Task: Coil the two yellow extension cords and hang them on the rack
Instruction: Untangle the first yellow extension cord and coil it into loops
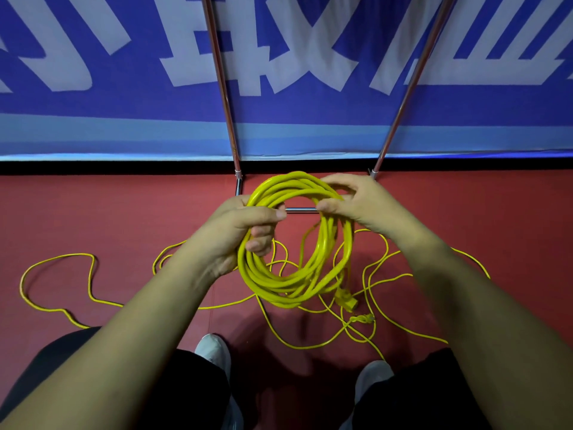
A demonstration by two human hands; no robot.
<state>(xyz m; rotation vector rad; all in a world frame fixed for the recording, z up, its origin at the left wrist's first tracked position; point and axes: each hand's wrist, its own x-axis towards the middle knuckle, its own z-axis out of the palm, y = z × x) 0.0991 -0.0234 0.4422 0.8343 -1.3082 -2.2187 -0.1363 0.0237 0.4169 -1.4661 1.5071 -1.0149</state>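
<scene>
On the head view I see both hands raised in front of me, sharing one coiled yellow cord (294,240). My left hand (238,234) is closed around the left side of the coil, thumb laid across the top of the strands and fingers curled underneath. My right hand (356,200) is closed over the upper right of the coil, thumb tip pressing the strands from inside the loop. The coil hangs in a rough ring of many turns, and its plug (345,301) dangles at the lower right. Below it, the second yellow cord (62,274) lies loose and tangled across the red floor (124,212), well apart from my hands. The rack's two metal poles (221,88) rise against a blue banner (93,119), with a low crossbar (300,210) visible through the coil. My white shoes (214,352) show at the bottom.
</scene>
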